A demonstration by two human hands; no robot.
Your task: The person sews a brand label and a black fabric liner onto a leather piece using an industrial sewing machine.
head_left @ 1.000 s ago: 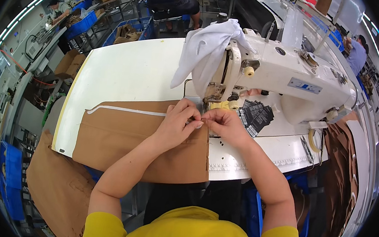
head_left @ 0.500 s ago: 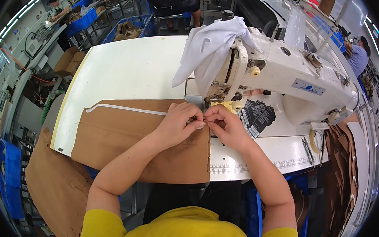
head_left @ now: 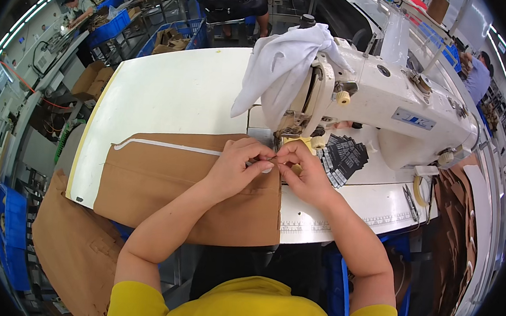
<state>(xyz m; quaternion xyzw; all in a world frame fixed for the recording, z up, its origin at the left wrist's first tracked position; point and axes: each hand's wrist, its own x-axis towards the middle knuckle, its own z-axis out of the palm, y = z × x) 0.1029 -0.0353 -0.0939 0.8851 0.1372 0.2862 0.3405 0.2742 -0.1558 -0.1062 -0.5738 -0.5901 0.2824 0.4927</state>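
A brown fabric panel lies flat on the white sewing table, with a white tape strip along its far edge. At the panel's far right corner, just in front of the sewing machine's needle area, both hands meet fingertip to fingertip. My left hand is closed in a pinch on the fabric's edge, its wrist resting over the panel. My right hand pinches the same edge from the right. Their fingers hide exactly what lies between them. Black printed labels are fanned out beyond my right hand.
A white cloth drapes over the machine head. Thread snips and a tape roll lie at the right. Brown pieces hang on the right and another brown fabric piece hangs at the left. A printed ruler runs along the front edge.
Both hands stay at the fabric corner with only slight finger movement. The right fingertips have shifted a little. The whole view has moved very slightly.
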